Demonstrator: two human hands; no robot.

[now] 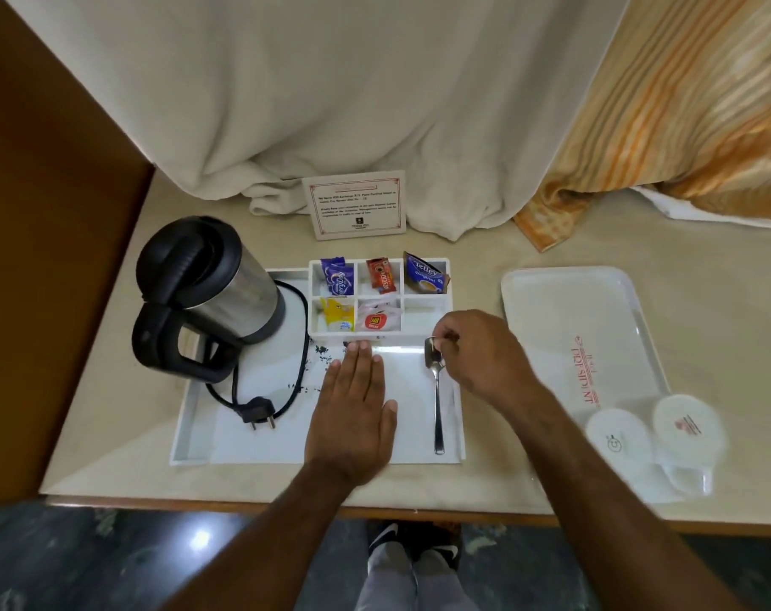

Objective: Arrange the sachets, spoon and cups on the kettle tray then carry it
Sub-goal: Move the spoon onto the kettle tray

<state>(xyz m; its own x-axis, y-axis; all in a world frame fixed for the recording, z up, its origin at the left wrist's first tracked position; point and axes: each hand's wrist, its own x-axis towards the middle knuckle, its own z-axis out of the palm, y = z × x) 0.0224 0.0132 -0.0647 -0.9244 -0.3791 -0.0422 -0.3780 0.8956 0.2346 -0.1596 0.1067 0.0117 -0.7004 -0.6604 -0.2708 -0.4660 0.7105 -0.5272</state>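
A white kettle tray (185,425) lies on the counter with a steel and black kettle (207,293) at its left. Its back compartments hold several sachets (377,275). A metal spoon (437,399) lies on the tray's white paper at the right. My right hand (476,350) pinches the spoon's bowl end with its fingertips. My left hand (355,412) rests flat on the paper, fingers together, holding nothing. Two white cups (619,436) with paper lids stand at the near end of a second white tray (564,310) to the right.
The kettle's black cord and plug (258,412) lie on the kettle tray beside dark specks. A printed card (357,207) stands behind the tray against a white curtain (331,103). An orange striped curtain (683,138) hangs at the right. A wooden panel (44,258) bounds the left.
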